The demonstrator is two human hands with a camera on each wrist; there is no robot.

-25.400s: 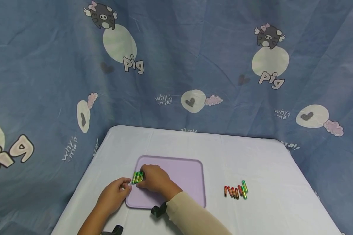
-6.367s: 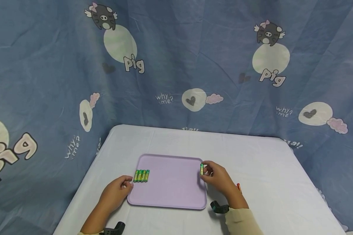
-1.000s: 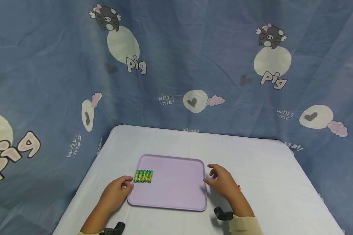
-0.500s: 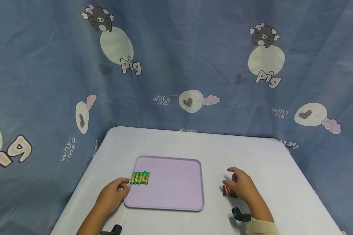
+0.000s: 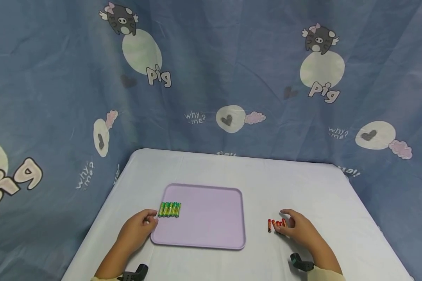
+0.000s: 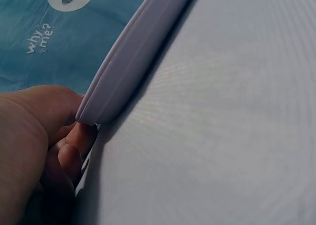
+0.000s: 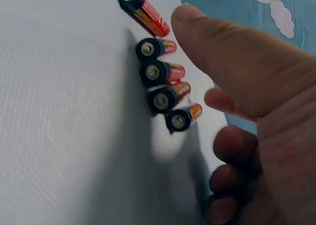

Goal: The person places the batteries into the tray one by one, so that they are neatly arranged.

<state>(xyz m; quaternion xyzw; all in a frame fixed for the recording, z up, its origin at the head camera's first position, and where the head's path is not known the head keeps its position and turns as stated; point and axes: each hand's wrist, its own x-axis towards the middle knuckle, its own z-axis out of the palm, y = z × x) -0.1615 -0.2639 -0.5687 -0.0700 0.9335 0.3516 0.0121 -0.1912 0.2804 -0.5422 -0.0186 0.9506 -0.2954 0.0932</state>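
Observation:
My left hand [image 5: 134, 232] stays at the left edge of the lilac tray [image 5: 211, 234]. In the left wrist view, thumb and fingers grip the tray's rim [image 6: 111, 82]. Several green batteries [image 5: 169, 209] lie side by side in a row on the tray, near that hand. My right hand [image 5: 300, 229] hovers over several red-and-black batteries [image 5: 269, 226] on the white cloth, right of the tray. Its thumb and forefinger are spread, with nothing between them. The right wrist view shows one red battery [image 7: 144, 13] set apart, the others [image 7: 160, 97] clustered beneath the thumb.
A white cloth [image 5: 260, 265] covers the table, bordered by a blue printed curtain [image 5: 204, 78] behind and at the sides. Each wrist carries a black device [image 5: 301, 262].
The green battery pinched by my right hand earlier now extends the row on the tray. That hand has since moved right from the tray's edge to the red batteries. My left hand stays put.

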